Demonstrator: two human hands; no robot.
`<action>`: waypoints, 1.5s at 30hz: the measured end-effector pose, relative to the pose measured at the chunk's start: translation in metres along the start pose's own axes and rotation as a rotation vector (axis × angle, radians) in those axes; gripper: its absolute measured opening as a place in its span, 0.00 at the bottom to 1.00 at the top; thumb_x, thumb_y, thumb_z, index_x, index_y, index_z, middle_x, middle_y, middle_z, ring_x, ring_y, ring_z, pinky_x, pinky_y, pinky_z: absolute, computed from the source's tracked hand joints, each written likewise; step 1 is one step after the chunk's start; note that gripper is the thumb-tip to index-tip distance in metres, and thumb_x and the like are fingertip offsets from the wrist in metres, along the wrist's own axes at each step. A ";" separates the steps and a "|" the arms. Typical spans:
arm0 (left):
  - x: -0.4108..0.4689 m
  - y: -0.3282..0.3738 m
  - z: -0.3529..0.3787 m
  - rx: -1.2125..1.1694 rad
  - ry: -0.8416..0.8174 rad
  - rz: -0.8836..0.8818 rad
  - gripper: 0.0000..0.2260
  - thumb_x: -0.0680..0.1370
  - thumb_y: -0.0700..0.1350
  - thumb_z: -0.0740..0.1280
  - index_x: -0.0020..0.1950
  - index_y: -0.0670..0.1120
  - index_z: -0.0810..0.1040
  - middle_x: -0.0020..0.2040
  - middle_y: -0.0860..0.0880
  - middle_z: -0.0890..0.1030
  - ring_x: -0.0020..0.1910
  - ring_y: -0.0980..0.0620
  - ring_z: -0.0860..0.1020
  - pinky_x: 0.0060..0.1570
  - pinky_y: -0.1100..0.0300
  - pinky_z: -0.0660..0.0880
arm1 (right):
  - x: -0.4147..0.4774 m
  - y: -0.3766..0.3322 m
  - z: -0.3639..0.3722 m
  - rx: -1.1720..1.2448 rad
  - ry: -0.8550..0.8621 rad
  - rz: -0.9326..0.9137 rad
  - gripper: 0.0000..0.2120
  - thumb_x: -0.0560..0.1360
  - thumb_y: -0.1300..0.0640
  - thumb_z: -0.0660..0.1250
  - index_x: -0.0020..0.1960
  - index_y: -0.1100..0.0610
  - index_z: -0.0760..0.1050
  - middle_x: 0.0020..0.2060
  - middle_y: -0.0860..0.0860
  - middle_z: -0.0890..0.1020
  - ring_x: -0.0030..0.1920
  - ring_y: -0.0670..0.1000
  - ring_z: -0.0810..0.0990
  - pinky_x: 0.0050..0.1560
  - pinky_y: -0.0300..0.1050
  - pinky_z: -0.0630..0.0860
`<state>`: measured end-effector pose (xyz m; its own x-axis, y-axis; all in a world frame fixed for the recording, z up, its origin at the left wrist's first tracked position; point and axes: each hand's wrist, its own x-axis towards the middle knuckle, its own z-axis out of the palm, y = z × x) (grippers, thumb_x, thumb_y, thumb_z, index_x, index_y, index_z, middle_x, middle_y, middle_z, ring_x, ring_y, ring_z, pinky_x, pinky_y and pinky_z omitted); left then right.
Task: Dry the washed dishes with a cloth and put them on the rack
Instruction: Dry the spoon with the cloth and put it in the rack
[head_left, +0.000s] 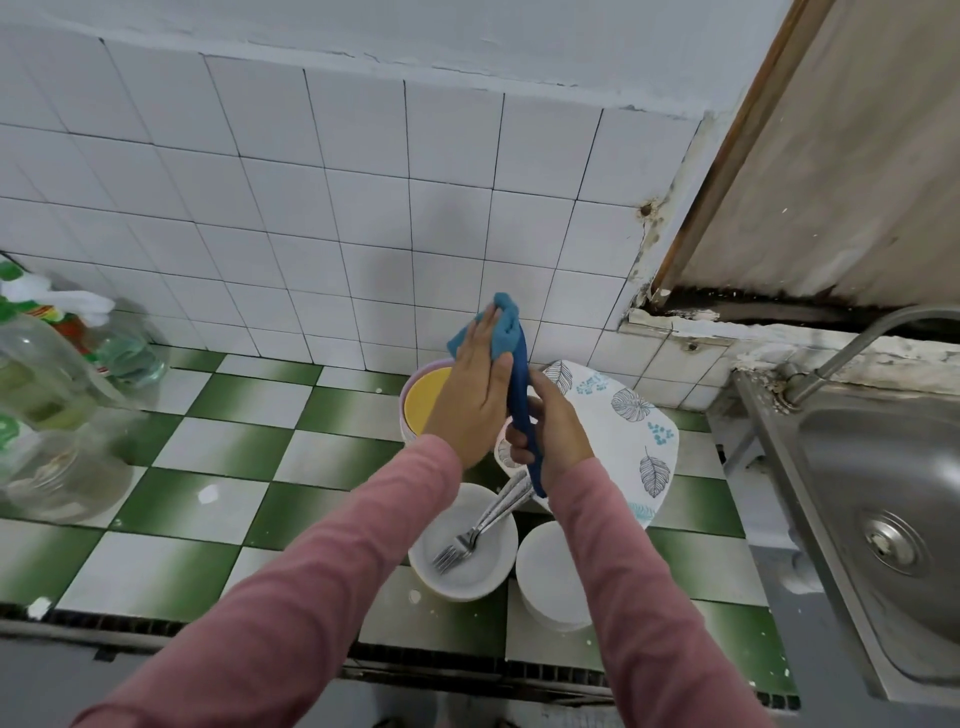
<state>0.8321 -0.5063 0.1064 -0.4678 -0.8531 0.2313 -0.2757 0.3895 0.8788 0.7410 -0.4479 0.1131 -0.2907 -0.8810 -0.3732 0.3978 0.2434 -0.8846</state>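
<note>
A dark blue plate (521, 395) is held upright above the green-and-white tiled surface (218, 447) and is seen edge-on between the two hands. Its lower rim is gripped by the right hand (553, 431), whose fingers are curled round the edge. A light blue cloth (501, 319) is draped over the plate's top rim and is pressed against its left face by the left hand (475, 400), which is laid flat with the fingers straight. Both arms are covered by pink sleeves (322, 587). Below the hands, a white bowl (488, 571) is set on the surface, and forks (475, 535) are laid in it with their handles pointing up towards the right wrist. Just to its right a second white dish (548, 577) is partly hidden by the right arm. Behind the left hand a yellow dish (423, 400) is nested in a pale-rimmed bowl. A leaf-patterned plate (628, 431) is seen behind the right hand. A steel sink (878, 499) with a tap (852, 353) is fitted at the right, and clear bottles (57, 395) are stood at the far left against the white-tiled wall (311, 208).
</note>
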 end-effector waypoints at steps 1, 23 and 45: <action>0.003 0.003 -0.003 0.019 0.010 0.000 0.24 0.85 0.49 0.51 0.80 0.48 0.51 0.78 0.44 0.60 0.76 0.40 0.62 0.72 0.42 0.64 | -0.002 0.000 -0.001 0.061 0.002 0.052 0.17 0.82 0.44 0.56 0.52 0.57 0.76 0.35 0.52 0.74 0.26 0.46 0.64 0.22 0.36 0.58; -0.026 -0.006 0.000 0.276 -0.099 0.234 0.24 0.83 0.49 0.50 0.79 0.46 0.56 0.80 0.50 0.56 0.80 0.52 0.49 0.78 0.50 0.51 | -0.001 0.005 0.004 0.253 -0.052 0.049 0.42 0.74 0.24 0.41 0.66 0.51 0.76 0.52 0.56 0.81 0.35 0.52 0.75 0.25 0.36 0.67; 0.004 0.000 -0.016 0.003 0.075 -0.005 0.20 0.85 0.47 0.53 0.78 0.46 0.61 0.77 0.51 0.64 0.78 0.52 0.57 0.77 0.55 0.57 | -0.014 0.020 0.006 0.325 -0.167 0.074 0.47 0.70 0.21 0.41 0.60 0.54 0.80 0.39 0.54 0.71 0.29 0.49 0.65 0.23 0.37 0.62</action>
<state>0.8434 -0.5151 0.1140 -0.4021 -0.8787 0.2573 -0.2805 0.3857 0.8789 0.7579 -0.4332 0.1019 -0.1155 -0.9266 -0.3579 0.6761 0.1906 -0.7117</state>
